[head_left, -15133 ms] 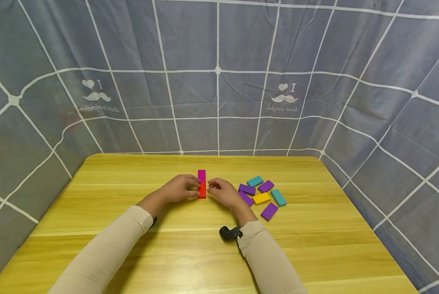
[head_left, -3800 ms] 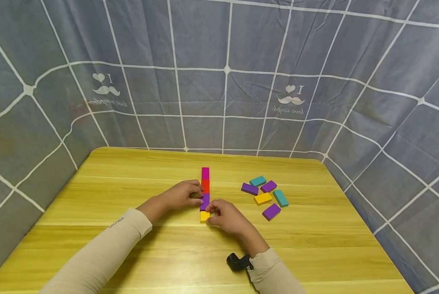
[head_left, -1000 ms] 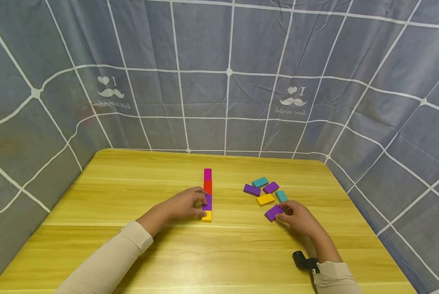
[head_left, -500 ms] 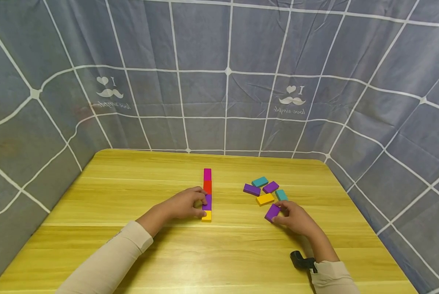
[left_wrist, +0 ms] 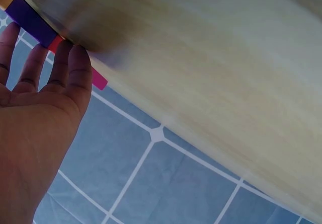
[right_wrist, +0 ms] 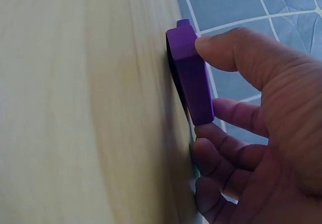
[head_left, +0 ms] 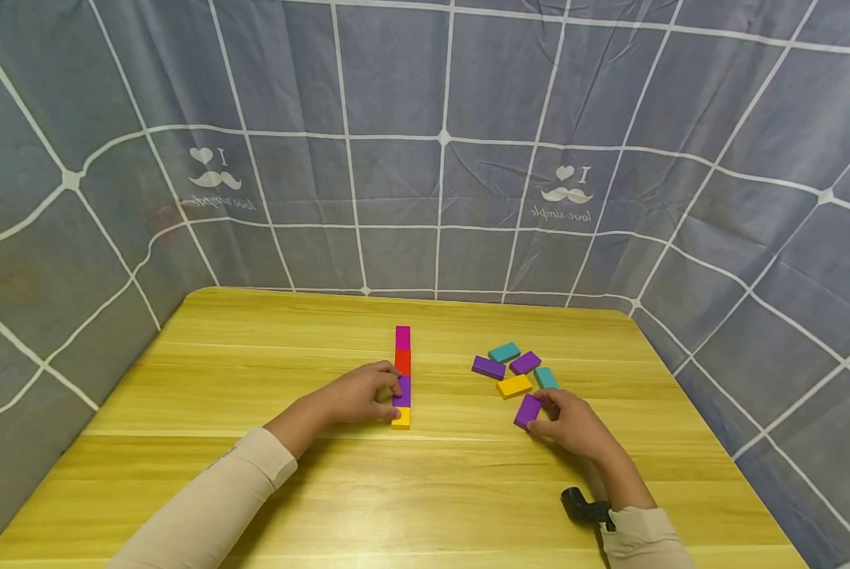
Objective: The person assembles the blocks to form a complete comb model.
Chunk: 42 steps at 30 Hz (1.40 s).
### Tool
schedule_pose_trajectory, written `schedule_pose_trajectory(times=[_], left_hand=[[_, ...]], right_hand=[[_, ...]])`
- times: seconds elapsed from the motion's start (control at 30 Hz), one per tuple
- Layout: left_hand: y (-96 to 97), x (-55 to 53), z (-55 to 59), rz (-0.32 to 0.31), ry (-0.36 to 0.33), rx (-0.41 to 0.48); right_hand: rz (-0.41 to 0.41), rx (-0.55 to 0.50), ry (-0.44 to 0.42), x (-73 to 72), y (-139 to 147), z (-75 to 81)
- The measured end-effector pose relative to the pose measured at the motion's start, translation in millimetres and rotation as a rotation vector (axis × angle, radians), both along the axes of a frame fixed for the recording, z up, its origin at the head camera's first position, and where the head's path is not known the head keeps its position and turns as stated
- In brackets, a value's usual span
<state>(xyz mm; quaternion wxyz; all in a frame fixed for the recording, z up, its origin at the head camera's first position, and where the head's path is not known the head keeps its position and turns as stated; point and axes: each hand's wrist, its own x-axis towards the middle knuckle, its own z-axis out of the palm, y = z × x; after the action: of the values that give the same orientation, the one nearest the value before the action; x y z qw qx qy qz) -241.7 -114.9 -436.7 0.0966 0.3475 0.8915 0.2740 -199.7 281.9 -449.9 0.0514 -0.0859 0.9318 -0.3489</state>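
A straight row of blocks runs front to back at mid-table: magenta (head_left: 403,337), red (head_left: 403,362), purple (head_left: 405,397) and yellow (head_left: 401,423). My left hand (head_left: 357,393) rests against the row's left side, thumb by the yellow block and fingertips along the purple and red ones. In the left wrist view its fingers (left_wrist: 79,73) reach out fairly straight to the blocks. Over on the right, my right hand (head_left: 574,420) pinches a loose purple block (head_left: 528,412) by its ends, as the right wrist view shows; the block (right_wrist: 193,83) is tilted up there.
Behind the right hand lie several loose blocks: a yellow one (head_left: 513,386), two teal ones including the farther teal block (head_left: 504,352), and two more purple ones, such as the left purple block (head_left: 488,367). A grey curtain (head_left: 389,182) hangs behind the wooden table (head_left: 340,490).
Earlier, the purple and yellow blocks joined the magenta-red row. Since then my right hand has gone from the row to the loose purple block and turned it slightly. My left hand stays put.
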Motion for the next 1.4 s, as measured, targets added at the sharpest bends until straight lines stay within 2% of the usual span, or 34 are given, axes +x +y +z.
schedule_pose_trajectory(times=[0.4,0.6,0.8,1.0,1.3,1.4], left_hand=[[1.3,0.1,0.4,0.007,0.0,-0.006],[1.5,0.9,2.1,-0.001,0.009,-0.01],[1.3,1.2,3.1,0.003,0.001,-0.009],[1.0,1.2,5.0,0.001,-0.002,-0.009],[-1.1,0.9,3.4,-0.018,0.015,0.0],[-0.6,-0.4,1.8,-0.014,0.016,-0.011]], right_hand=[[0.039,-0.027,-0.019,0.1,1.6,-1.2],[0.024,-0.018,-0.01,1.1,1.2,0.0],[0.028,-0.085,-0.026,2.0,-5.3,5.7],[0.067,-0.152,-0.038,3.2,-25.4,15.2],[0.223,-0.136,0.0,6.3,-70.9,23.9],[0.251,-0.13,-0.006,6.3,-83.8,25.8]])
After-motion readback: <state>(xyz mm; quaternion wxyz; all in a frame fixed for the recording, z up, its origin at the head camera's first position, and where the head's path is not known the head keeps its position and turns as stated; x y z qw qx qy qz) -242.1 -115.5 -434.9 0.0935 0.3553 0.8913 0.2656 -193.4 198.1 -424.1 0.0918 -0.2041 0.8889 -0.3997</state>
